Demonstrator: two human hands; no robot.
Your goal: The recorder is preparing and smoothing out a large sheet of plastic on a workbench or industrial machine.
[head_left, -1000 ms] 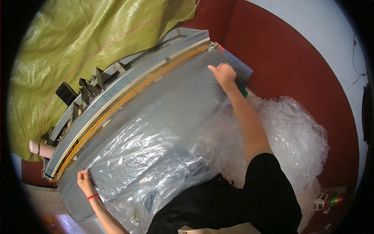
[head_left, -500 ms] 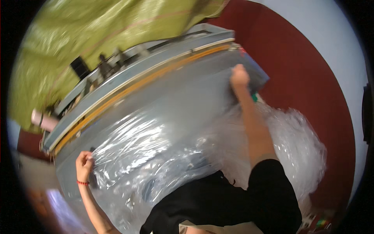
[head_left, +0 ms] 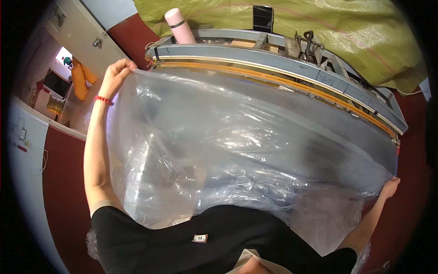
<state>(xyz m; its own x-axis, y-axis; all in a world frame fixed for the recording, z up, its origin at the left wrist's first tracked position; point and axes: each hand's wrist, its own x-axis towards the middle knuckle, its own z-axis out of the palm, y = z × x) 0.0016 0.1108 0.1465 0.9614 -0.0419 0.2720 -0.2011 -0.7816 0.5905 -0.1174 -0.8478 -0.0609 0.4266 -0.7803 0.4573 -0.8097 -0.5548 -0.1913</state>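
1. Red flooring (head_left: 64, 192) surrounds a long grey metal sealing machine with an orange strip along its bar (head_left: 283, 80); an olive-green tarpaulin (head_left: 328, 32) hangs behind it, a pink cylindrical bottle (head_left: 179, 25) and a dark phone (head_left: 263, 18) stand on its far side, and a doorway opens at upper left.
2. A large sheet of clear, crinkled plastic film (head_left: 237, 137) lies spread over the grey machine bed, between the person's black-shirted chest and the orange strip.
3. The left hand (head_left: 116, 73), a red band at its wrist, has its fingers closed, pinching the film's upper-left corner just beside the machine's end. The right hand (head_left: 390, 186) is at the film's right edge; it looks curled on the edge, but I cannot tell the grip for certain.
4. The film's long axis runs left to right, roughly parallel with the strip; its far edge faces the bar.
5. Risks, as I judge them: uneven pull between the hands could skew that edge, wrinkles could fold under the bar, and the thin corner could slip or tear from the pinch.
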